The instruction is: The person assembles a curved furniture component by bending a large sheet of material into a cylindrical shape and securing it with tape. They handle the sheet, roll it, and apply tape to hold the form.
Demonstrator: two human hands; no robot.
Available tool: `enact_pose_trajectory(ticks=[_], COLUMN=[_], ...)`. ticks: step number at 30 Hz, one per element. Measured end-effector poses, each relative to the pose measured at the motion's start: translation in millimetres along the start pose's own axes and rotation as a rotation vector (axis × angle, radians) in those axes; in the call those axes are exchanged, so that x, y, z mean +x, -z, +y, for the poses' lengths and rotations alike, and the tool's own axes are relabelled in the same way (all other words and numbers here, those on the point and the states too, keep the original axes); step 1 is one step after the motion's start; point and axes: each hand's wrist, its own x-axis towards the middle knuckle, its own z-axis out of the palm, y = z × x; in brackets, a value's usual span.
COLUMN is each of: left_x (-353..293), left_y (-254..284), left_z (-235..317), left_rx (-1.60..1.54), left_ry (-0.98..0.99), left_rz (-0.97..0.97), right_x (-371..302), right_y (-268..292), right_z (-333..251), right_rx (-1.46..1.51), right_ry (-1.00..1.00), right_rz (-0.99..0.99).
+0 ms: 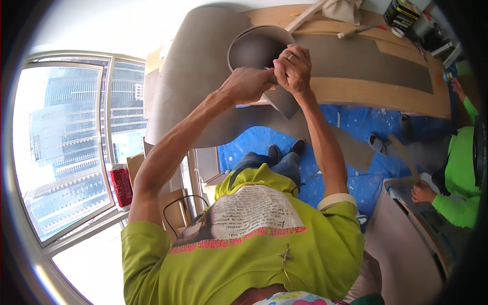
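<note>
A large grey-brown flexible sheet [195, 76] drapes over the wooden workbench [376, 96] and hangs past its near edge. Above the bench, part of the sheet curls into a round loop [254, 48]. My left hand [247, 84] is closed on the sheet at the near side of this loop. Close beside it, slightly higher and to the right, my right hand [293, 71] grips the same sheet with bent fingers. Below both hands hangs a narrow pointed flap [282, 103] of the material. The fingertips are partly hidden.
Farther back on the bench lie a light-handled tool [358, 32], a cloth bag [343, 10] and a dark can [400, 14]. At right, a co-worker in green [461, 175] holds a strip [406, 157]. Blue sheeting [338, 119] covers the floor; a window [66, 147] stands left.
</note>
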Motion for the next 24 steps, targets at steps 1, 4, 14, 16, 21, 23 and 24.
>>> enact_pose_trajectory(ticks=[1, 4, 14, 16, 21, 23, 24], left_x=[4, 7, 10, 17, 22, 19, 18], left_y=[-16, -40, -46, -45, -74, -78, -85], left_z=[-8, -10, -19, -14, -40, -50, -51], left_rx=[0.023, 0.092, 0.048, 0.068, -0.173, -0.219, -0.231], left_ry=[-0.041, -0.049, -0.194, -0.227, -0.303, -0.402, -0.414], left_rz=[0.032, -0.001, 0.123, 0.116, 0.333, 0.458, 0.504], right_x=[-9, -20, -23, -30, -19, -1, 7], right_y=[1, 11, 52, 42, -19, -52, -67], right_z=[4, 3, -48, -72, -157, -186, -199], right_rx=[-0.013, -0.011, -0.107, -0.165, -0.189, -0.167, -0.125], right_ry=[-0.005, -0.058, -0.293, -0.366, -0.37, -0.33, -0.319], right_rz=[-0.038, -0.148, -0.291, -0.173, -0.113, -0.162, -0.203])
